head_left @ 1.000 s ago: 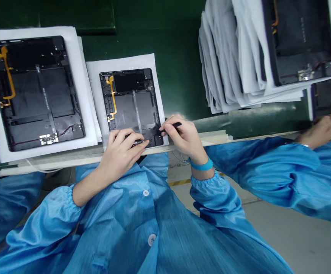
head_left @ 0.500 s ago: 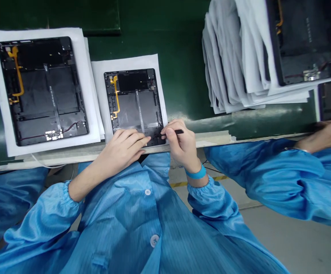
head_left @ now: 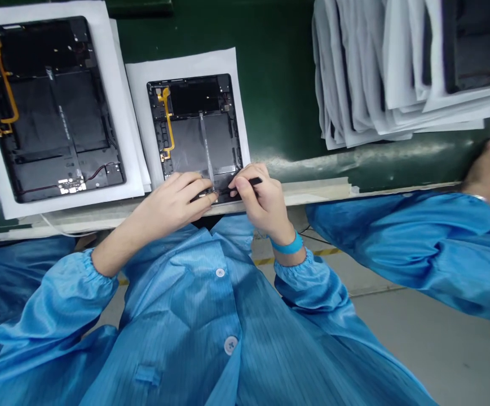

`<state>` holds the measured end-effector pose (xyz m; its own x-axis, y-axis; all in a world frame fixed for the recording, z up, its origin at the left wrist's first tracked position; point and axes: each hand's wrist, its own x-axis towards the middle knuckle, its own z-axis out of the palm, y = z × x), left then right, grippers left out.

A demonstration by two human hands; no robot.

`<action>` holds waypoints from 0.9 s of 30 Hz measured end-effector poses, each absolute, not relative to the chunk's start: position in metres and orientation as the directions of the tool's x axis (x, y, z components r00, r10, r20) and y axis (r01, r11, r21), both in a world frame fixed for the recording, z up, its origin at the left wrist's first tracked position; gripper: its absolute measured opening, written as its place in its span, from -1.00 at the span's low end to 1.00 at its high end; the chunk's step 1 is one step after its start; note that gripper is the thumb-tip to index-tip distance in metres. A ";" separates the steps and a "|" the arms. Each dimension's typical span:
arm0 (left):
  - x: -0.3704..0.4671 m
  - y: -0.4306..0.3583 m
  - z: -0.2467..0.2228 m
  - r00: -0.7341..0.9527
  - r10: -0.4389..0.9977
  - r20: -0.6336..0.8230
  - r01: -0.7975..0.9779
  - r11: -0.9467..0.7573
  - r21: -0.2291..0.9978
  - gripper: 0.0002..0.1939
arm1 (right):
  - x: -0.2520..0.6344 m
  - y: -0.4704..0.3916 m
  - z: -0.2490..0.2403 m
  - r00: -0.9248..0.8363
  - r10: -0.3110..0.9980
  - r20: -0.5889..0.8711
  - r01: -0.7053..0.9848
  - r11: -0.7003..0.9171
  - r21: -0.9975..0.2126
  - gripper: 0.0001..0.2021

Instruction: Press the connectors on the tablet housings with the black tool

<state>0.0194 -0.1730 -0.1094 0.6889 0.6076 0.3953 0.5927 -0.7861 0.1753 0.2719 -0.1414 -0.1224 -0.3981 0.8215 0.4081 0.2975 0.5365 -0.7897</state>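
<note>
An opened tablet housing point(head_left: 190, 135) with black insides and an orange flex cable point(head_left: 169, 127) lies on a white sheet point(head_left: 181, 66) at the bench's front edge. Across its lower left part rests my left hand point(head_left: 175, 198), fingers stretched out and a little apart, the fingertips touching near the bottom middle. My right hand point(head_left: 265, 200) is closed around a thin black stick-like tool point(head_left: 255, 181) at the lower right corner of the housing. The tool's tip and the spot beneath it are hidden by the fingers.
A second opened tablet housing point(head_left: 65, 113) lies on white sheets to the left. Back right, a pile of white sheets point(head_left: 346, 79) has another housing point(head_left: 477, 45) on top. At the right edge is a co-worker's hand point(head_left: 488, 169). A white cable point(head_left: 58, 230) hangs at the front edge.
The view has shifted, so the bench things sit higher in the picture. My hands keep nearly the same places on the housing; the left fingers are spread slightly more. The co-worker's hand has moved right.
</note>
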 end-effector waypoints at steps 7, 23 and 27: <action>0.017 -0.165 -0.107 0.746 0.537 0.394 0.567 -0.822 0.048 -0.80 | 0.272 -0.141 -0.124 -0.413 0.807 0.423 0.310 0.561 -0.768 -0.71; 0.016 -0.153 -0.097 0.810 0.494 0.317 0.513 -0.858 0.026 -0.82 | 0.277 -0.142 -0.125 -0.436 0.842 0.318 0.373 0.491 -0.788 -0.61; 0.013 -0.150 -0.099 0.807 0.511 0.296 0.513 -0.855 0.079 -0.83 | 0.278 -0.142 -0.126 -0.426 0.855 0.297 0.369 0.463 -0.806 -0.57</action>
